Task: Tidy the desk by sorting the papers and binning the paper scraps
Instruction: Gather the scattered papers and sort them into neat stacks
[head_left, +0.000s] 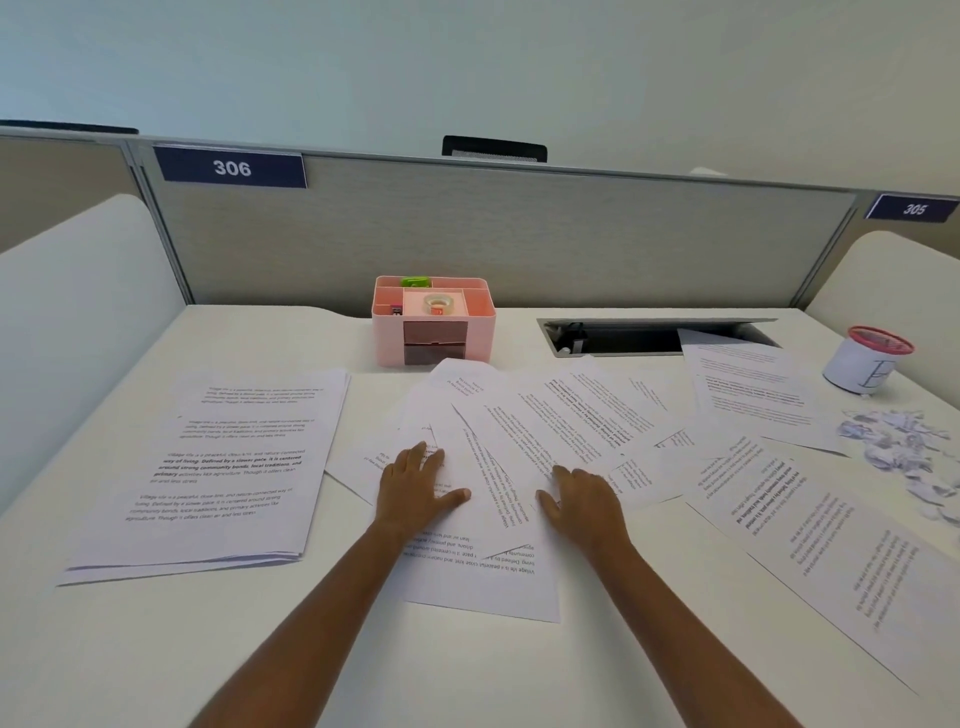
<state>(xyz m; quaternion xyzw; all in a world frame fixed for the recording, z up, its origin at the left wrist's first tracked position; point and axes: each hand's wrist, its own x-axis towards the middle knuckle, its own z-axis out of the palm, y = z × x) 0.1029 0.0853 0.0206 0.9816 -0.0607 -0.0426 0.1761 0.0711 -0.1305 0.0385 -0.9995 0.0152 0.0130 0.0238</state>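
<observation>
Several printed sheets (540, 431) lie fanned and overlapping across the middle of the white desk (156, 649). My left hand (415, 483) rests flat on the left part of the fan, fingers spread. My right hand (582, 493) lies flat on the sheets a little to the right, fingers apart. Neither hand holds anything. A squared stack of printed papers (218, 473) sits at the left. More loose sheets (810, 540) lie at the right. A heap of crumpled paper scraps (904, 457) sits at the far right edge. A small white bin with a red mesh rim (865, 361) stands behind the scraps.
A pink desk organiser (434, 322) with tape and a green clip stands at the back centre. An open cable slot (654, 338) lies at the back right, with one sheet partly over it. A grey partition (519, 239) closes the rear; white side panels flank the desk.
</observation>
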